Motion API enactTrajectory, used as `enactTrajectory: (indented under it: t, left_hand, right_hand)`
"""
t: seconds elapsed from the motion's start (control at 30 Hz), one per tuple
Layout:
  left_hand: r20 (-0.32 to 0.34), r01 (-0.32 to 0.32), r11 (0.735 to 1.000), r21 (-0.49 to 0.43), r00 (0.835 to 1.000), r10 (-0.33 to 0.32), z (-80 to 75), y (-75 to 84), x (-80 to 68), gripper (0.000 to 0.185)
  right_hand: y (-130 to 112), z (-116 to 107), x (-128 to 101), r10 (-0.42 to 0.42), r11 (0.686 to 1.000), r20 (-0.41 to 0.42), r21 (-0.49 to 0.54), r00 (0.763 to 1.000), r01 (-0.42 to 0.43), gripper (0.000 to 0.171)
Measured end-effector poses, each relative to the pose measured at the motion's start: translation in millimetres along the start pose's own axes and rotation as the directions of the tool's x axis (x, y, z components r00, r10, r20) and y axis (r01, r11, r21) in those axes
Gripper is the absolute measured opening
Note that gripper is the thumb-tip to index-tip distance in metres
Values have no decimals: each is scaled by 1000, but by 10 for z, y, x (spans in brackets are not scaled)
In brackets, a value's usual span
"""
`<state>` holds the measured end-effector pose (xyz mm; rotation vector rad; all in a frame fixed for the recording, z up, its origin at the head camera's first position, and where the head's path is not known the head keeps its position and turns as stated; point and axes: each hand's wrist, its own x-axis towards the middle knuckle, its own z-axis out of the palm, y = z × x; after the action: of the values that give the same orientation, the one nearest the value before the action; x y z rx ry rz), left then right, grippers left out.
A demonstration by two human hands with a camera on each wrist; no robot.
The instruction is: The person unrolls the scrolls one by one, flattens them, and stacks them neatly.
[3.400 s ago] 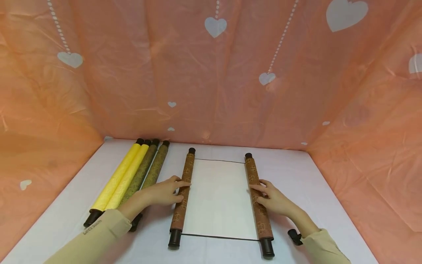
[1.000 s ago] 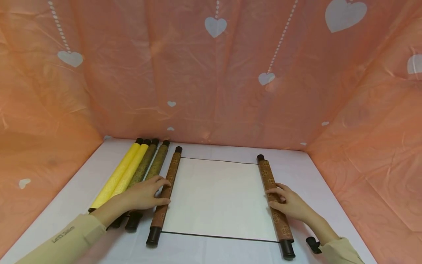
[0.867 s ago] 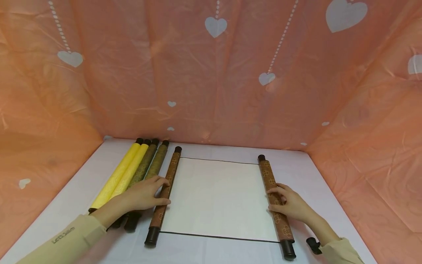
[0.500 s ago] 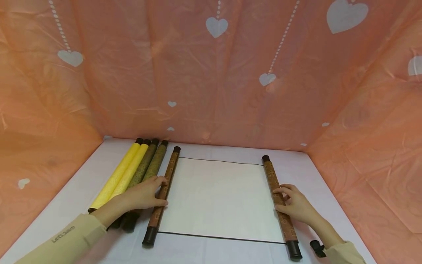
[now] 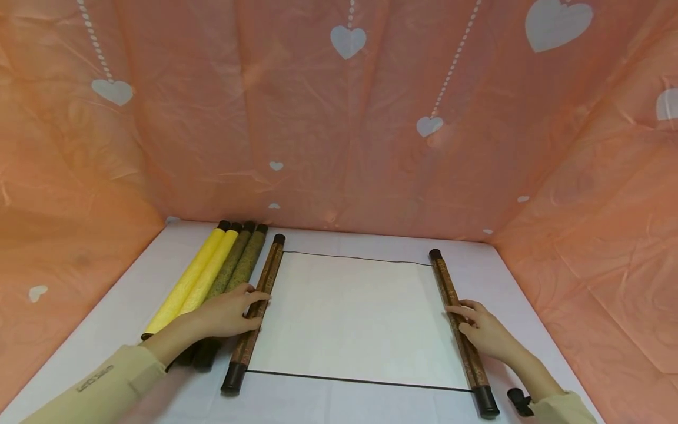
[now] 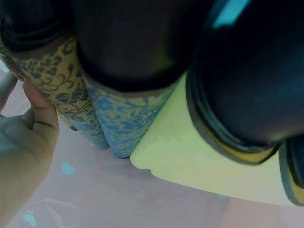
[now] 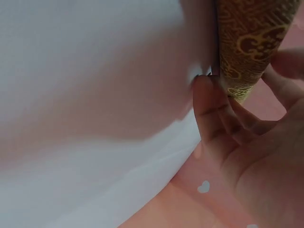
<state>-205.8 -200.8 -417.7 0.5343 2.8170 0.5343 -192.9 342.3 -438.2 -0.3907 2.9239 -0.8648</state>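
Observation:
A partly unrolled scroll lies across the white table, its blank white sheet spread between two brown patterned rolls with dark end knobs. My left hand holds the left roll at mid-length, fingers over it and thumb on the near side. My right hand holds the right roll with finger and thumb. In the right wrist view, the gold-patterned roll sits beside the fingers of the right hand. The left wrist view shows the left hand at the edge, its grip partly out of frame.
Left of the scroll, two green patterned scrolls and two yellow scrolls lie rolled up side by side, partly behind the left arm. Pink curtain with white hearts encloses the white tabletop. A small black device is at the right wrist.
My hands have moved apart, left roll leftward and right roll rightward. More white sheet shows between them and the rolls look thinner. The left roll is closer to the green scrolls.

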Motion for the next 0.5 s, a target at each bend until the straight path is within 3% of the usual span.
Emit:
enactTrajectory:
  t: [0.23, 0.5]
  left_hand:
    - [-35, 28, 999, 41, 999, -27, 14, 6, 31, 72]
    - [-37, 51, 999, 20, 998, -50, 10, 9, 70, 69]
  right_hand:
    - [64, 1, -37, 16, 1000, -39, 4, 999, -15, 54]
    - [89, -47, -74, 17, 1000, -102, 5, 995, -16, 61]
